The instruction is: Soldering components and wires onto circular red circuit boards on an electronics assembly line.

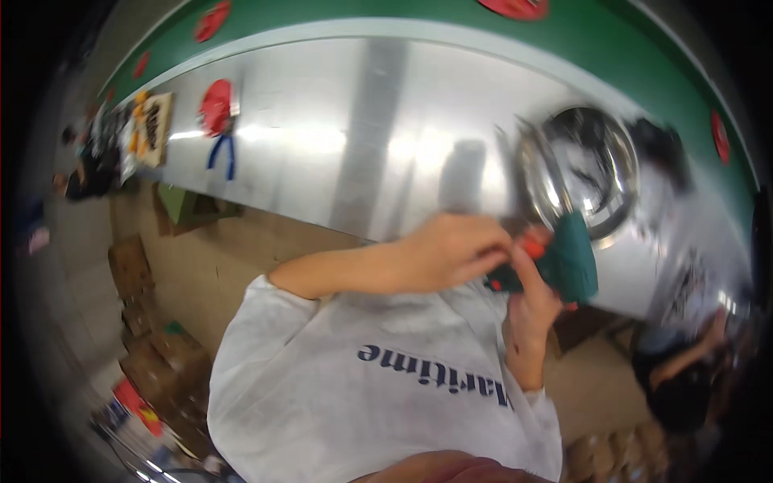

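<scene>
The green power tool (573, 262) lay in the grip of the right hand (533, 304), at the near edge of the metal table (306, 173), right of centre. In the head view, that hand was closed about the tool's near left side: its thumb pointed up beside the orange part, while most of the green body showed to the right of the fingers. The left hand (455, 249) came across from the left with its fingers bent, their tips close to the orange part. Blur hid the fingertips, so I could not tell whether they pinched anything or touched the tool.

The tool's far end reached toward a shiny metal bowl (630, 197), which sat just beyond it on the table; whether the two touched could not be told. Well to the left on the table was a red disc (215, 106), with blue-handled pliers (222, 157) at its near side. Farther left stood a box (159, 129) with a yellow pattern. A green strip (386, 16) ran along the far side. To the right, near the table, another person (676, 378) was partly in view.
</scene>
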Demonstrator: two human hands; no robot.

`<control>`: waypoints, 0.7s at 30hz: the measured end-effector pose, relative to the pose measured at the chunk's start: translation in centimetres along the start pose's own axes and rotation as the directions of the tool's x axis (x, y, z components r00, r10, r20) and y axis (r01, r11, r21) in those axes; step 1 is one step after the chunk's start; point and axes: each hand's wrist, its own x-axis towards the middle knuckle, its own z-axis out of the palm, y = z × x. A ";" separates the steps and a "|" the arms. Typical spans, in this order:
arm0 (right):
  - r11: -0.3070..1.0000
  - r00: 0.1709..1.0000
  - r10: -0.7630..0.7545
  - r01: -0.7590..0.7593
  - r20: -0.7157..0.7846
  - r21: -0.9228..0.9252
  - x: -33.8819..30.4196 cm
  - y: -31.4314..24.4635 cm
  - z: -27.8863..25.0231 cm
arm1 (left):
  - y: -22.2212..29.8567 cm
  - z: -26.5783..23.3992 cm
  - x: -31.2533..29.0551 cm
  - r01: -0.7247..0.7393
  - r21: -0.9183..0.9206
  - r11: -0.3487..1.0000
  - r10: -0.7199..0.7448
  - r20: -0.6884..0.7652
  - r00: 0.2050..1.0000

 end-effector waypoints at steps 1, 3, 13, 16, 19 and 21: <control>1.000 1.000 -0.020 0.020 -0.007 0.007 0.1 -0.1 0.1 | -0.3 0.0 0.0 -0.004 0.004 1.000 0.004 0.021 1.000; 1.000 0.997 -0.009 0.011 -0.072 0.023 0.1 0.2 0.9 | -1.3 -1.5 -0.2 -0.045 0.084 0.995 0.046 -0.012 0.999; 0.995 0.996 0.048 -0.042 -0.072 0.087 0.1 0.3 -1.4 | -19.1 -30.6 1.9 0.607 0.450 0.655 0.060 -0.831 0.552; 0.994 0.997 0.054 -0.048 -0.057 0.093 -0.2 -0.3 -1.3 | -24.5 -41.6 1.5 0.855 0.373 0.359 0.137 -0.928 0.347; 0.996 0.990 0.064 -0.056 -0.128 0.066 -0.8 -0.7 -2.2 | -26.7 -46.6 1.2 0.930 0.201 0.307 0.058 -0.980 0.193; 0.993 0.985 0.097 -0.086 -0.146 0.075 -1.0 -0.6 -2.9 | -28.2 -49.1 -0.1 0.957 0.179 0.226 0.008 -0.983 0.182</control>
